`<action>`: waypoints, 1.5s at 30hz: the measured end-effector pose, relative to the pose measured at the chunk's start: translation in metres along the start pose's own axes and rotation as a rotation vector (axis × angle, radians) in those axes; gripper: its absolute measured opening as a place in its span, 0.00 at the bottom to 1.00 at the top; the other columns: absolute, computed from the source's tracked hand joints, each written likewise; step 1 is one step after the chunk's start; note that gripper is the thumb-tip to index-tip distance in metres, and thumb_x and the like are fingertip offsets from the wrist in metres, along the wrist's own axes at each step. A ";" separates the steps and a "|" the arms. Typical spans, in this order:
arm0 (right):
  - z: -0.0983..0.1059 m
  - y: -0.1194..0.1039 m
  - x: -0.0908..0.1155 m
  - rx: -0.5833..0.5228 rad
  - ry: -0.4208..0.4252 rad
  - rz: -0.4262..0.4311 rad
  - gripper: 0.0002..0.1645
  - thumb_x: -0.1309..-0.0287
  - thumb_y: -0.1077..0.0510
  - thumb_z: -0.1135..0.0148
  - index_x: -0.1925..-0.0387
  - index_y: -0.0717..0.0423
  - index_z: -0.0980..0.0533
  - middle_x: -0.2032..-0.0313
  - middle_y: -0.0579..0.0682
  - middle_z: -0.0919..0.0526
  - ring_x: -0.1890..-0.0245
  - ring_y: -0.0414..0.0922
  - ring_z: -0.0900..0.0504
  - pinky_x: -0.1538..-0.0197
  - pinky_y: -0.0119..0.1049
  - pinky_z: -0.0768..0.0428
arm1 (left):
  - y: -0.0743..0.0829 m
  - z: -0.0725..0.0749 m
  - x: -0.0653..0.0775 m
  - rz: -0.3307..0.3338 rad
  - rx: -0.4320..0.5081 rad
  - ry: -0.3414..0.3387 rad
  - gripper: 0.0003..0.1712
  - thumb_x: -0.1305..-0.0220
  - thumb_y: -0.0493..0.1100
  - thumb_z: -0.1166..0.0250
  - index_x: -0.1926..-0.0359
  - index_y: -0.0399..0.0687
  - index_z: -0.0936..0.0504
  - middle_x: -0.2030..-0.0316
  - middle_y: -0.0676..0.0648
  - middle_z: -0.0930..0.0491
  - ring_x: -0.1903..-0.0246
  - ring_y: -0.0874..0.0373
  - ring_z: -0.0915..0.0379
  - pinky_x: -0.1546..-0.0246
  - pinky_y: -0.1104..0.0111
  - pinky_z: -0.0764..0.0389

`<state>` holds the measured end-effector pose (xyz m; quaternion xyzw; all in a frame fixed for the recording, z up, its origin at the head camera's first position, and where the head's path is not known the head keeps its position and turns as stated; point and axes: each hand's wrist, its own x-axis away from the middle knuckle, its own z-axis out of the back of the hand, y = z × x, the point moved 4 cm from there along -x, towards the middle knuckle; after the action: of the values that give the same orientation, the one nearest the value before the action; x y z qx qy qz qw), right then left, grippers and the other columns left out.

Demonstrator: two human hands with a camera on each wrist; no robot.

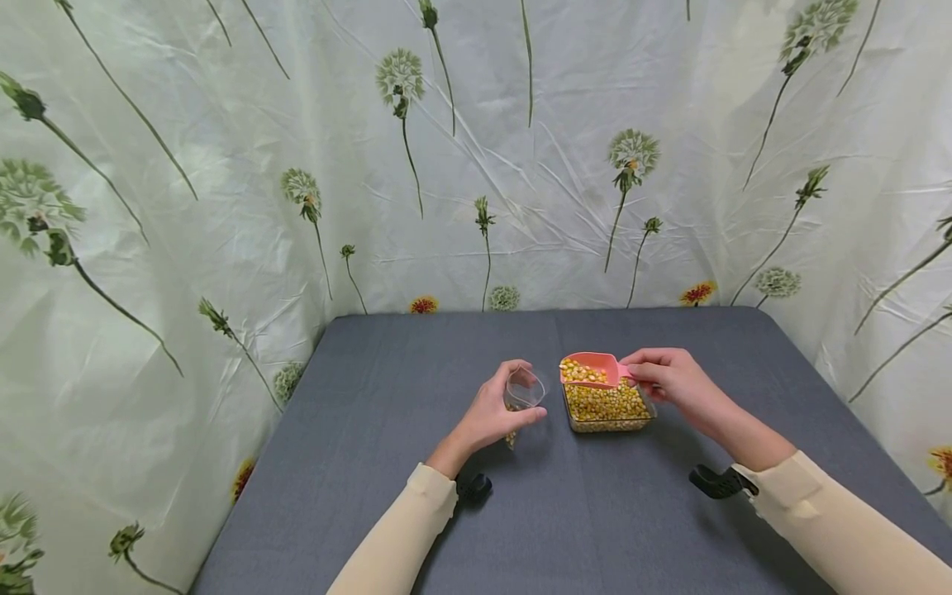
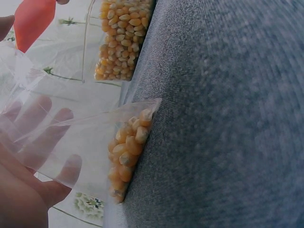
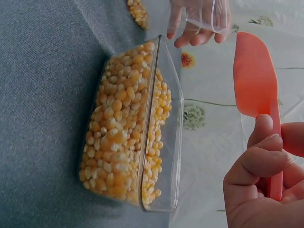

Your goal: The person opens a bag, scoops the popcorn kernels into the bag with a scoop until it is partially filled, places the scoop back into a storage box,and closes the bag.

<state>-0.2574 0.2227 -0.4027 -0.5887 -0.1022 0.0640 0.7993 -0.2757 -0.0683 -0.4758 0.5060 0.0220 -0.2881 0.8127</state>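
Because the right hand [image 1: 673,380] pinched the pink scoop [image 1: 608,368] by its handle [image 3: 275,185], apparently for a level hold, kernels [image 1: 582,373] lay in it beyond those fingertips, above the clear box [image 3: 172,147]. The left hand [image 1: 491,413] held the clear bag [image 1: 525,397] between curved fingers and thumb, seemingly so it gaped upward.

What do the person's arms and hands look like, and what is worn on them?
The left sleeve and right sleeve are plain cream and end near the wrists. A black curved piece shows by the left wrist, another by the right. The left hand and right hand wear no gloves.
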 end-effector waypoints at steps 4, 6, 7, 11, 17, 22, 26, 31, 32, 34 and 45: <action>-0.005 -0.004 -0.003 -0.008 -0.011 -0.004 0.18 0.28 0.58 0.42 0.48 0.71 0.22 0.72 0.50 0.22 0.76 0.41 0.31 0.74 0.34 0.31 | 0.000 0.000 -0.001 -0.003 0.004 -0.001 0.38 0.41 0.59 0.26 0.34 0.63 0.34 0.47 0.53 0.22 0.46 0.61 0.26 0.45 0.54 0.25; -0.008 -0.005 -0.005 -0.008 -0.018 -0.002 0.18 0.28 0.58 0.42 0.48 0.70 0.22 0.72 0.49 0.22 0.76 0.41 0.31 0.74 0.34 0.31 | 0.001 0.001 -0.001 -0.007 0.006 -0.001 0.38 0.41 0.59 0.26 0.34 0.62 0.34 0.46 0.50 0.22 0.46 0.60 0.26 0.46 0.54 0.25; -0.010 -0.006 -0.006 -0.009 -0.022 0.002 0.18 0.28 0.58 0.42 0.48 0.70 0.22 0.72 0.50 0.21 0.77 0.40 0.31 0.74 0.34 0.32 | 0.001 0.001 -0.001 -0.009 0.008 0.000 0.38 0.41 0.59 0.26 0.34 0.62 0.34 0.46 0.48 0.22 0.46 0.60 0.26 0.46 0.54 0.25; -0.017 -0.009 -0.009 -0.009 -0.039 0.021 0.17 0.29 0.59 0.41 0.50 0.71 0.21 0.73 0.49 0.20 0.77 0.40 0.32 0.75 0.34 0.32 | 0.000 0.000 -0.001 -0.017 0.011 0.003 0.38 0.41 0.59 0.26 0.34 0.63 0.34 0.46 0.47 0.22 0.47 0.60 0.26 0.49 0.56 0.23; -0.026 -0.014 -0.013 0.028 -0.055 0.020 0.16 0.30 0.59 0.41 0.50 0.70 0.21 0.71 0.51 0.20 0.76 0.41 0.30 0.74 0.35 0.30 | 0.000 0.000 -0.001 -0.018 0.019 0.006 0.40 0.41 0.59 0.26 0.33 0.57 0.34 0.47 0.53 0.23 0.47 0.62 0.26 0.50 0.58 0.22; -0.034 -0.018 -0.014 0.013 -0.069 0.032 0.16 0.30 0.59 0.40 0.51 0.70 0.20 0.71 0.54 0.21 0.77 0.42 0.31 0.75 0.35 0.31 | -0.001 -0.001 0.000 -0.006 0.005 0.004 0.40 0.42 0.61 0.26 0.34 0.60 0.34 0.47 0.58 0.25 0.47 0.59 0.27 0.49 0.56 0.24; -0.039 -0.019 -0.016 0.008 -0.073 0.047 0.15 0.31 0.60 0.40 0.52 0.70 0.20 0.71 0.54 0.21 0.77 0.42 0.31 0.75 0.35 0.31 | -0.002 -0.002 0.000 0.012 -0.005 0.000 0.40 0.42 0.61 0.26 0.34 0.63 0.35 0.45 0.57 0.25 0.44 0.55 0.27 0.47 0.52 0.25; -0.044 -0.019 -0.017 0.035 -0.075 0.055 0.14 0.31 0.61 0.40 0.54 0.70 0.19 0.71 0.58 0.22 0.79 0.41 0.33 0.76 0.35 0.31 | -0.002 -0.003 0.001 0.025 -0.019 -0.006 0.40 0.41 0.59 0.26 0.33 0.60 0.35 0.43 0.56 0.25 0.42 0.58 0.28 0.45 0.51 0.26; -0.045 -0.019 -0.018 0.040 -0.075 0.055 0.14 0.30 0.61 0.40 0.54 0.69 0.19 0.70 0.58 0.22 0.79 0.41 0.33 0.76 0.35 0.32 | -0.002 -0.003 0.001 0.026 -0.025 -0.008 0.40 0.41 0.59 0.27 0.33 0.59 0.35 0.43 0.55 0.25 0.43 0.59 0.28 0.45 0.51 0.25; -0.047 -0.018 -0.019 0.052 -0.075 0.055 0.13 0.30 0.61 0.41 0.54 0.69 0.19 0.70 0.58 0.22 0.79 0.42 0.33 0.76 0.34 0.32 | -0.002 -0.003 0.001 0.027 -0.029 -0.015 0.41 0.41 0.59 0.27 0.32 0.58 0.36 0.43 0.55 0.25 0.44 0.60 0.28 0.46 0.53 0.24; -0.056 -0.019 -0.021 0.087 -0.062 0.110 0.11 0.30 0.59 0.39 0.57 0.64 0.17 0.74 0.53 0.24 0.83 0.42 0.36 0.77 0.38 0.31 | 0.000 -0.004 0.001 0.010 -0.036 -0.015 0.40 0.41 0.58 0.27 0.32 0.60 0.36 0.47 0.58 0.25 0.52 0.62 0.26 0.52 0.60 0.23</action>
<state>-0.2648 0.1603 -0.4020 -0.5560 -0.0914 0.1301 0.8158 -0.2740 -0.0658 -0.4783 0.4892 0.0187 -0.2872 0.8233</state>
